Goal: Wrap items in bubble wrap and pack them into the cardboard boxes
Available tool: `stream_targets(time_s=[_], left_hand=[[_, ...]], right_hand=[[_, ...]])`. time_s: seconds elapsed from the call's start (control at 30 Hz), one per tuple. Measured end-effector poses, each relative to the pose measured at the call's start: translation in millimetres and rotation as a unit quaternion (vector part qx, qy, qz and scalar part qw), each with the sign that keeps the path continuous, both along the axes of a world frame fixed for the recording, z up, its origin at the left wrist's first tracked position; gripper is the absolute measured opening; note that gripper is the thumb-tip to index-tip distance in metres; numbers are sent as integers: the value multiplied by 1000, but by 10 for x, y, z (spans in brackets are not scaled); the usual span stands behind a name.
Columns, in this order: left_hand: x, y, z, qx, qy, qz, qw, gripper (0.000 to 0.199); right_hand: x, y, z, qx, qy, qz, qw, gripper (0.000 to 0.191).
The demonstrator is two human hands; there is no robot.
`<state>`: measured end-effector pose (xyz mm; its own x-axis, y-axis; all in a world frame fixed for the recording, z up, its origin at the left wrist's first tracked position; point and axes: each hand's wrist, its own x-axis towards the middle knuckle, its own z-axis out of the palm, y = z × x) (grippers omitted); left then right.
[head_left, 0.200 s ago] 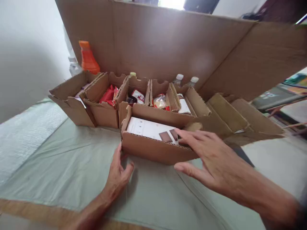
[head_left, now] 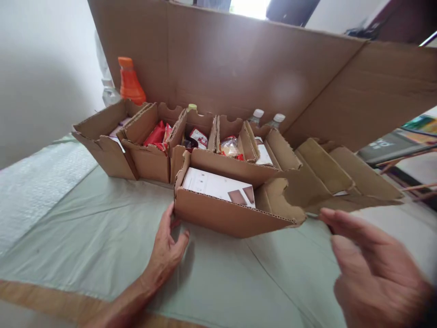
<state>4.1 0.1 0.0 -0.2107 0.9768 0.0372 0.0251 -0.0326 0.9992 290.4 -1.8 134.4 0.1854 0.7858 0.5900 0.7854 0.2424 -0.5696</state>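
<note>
A narrow cardboard box [head_left: 232,217] stands in the middle, open at the top. Inside lies a white carton [head_left: 218,186] with brown squares printed on one end. My left hand [head_left: 167,250] rests on the cloth at the box's left end, fingertips against or just beside its lower corner. Its thumb is spread away from the fingers, and it holds nothing. To the right of the box is my right hand [head_left: 372,259], blurred and apart from it. Its fingers and thumb are curled towards each other near a thin dark edge; what they hold, if anything, cannot be made out.
Behind stands a row of cardboard bins [head_left: 150,157] with red packets [head_left: 159,134] and other packages. An orange bottle [head_left: 131,82] and clear bottles [head_left: 256,116] are behind them, before a tall cardboard panel [head_left: 232,64]. A green cloth [head_left: 102,237] covers the table; bubble wrap [head_left: 44,182] lies left.
My right hand has moved from the box's right end out to the right and nearer to me, its fingers curling in. The box's right end now shows. My left hand stays put.
</note>
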Motion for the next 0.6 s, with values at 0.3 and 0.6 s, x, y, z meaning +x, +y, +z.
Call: stream_targets(time_s=[0.3,0.6], left_hand=[[-56,-18,-110,18,4,57,998,67],[-22,26,-56,29,35,46,998,80]], right_hand=[[-511,172,-951,-199,204,134,949,45],[-433,149,-1272,-245,153,85,954,54]])
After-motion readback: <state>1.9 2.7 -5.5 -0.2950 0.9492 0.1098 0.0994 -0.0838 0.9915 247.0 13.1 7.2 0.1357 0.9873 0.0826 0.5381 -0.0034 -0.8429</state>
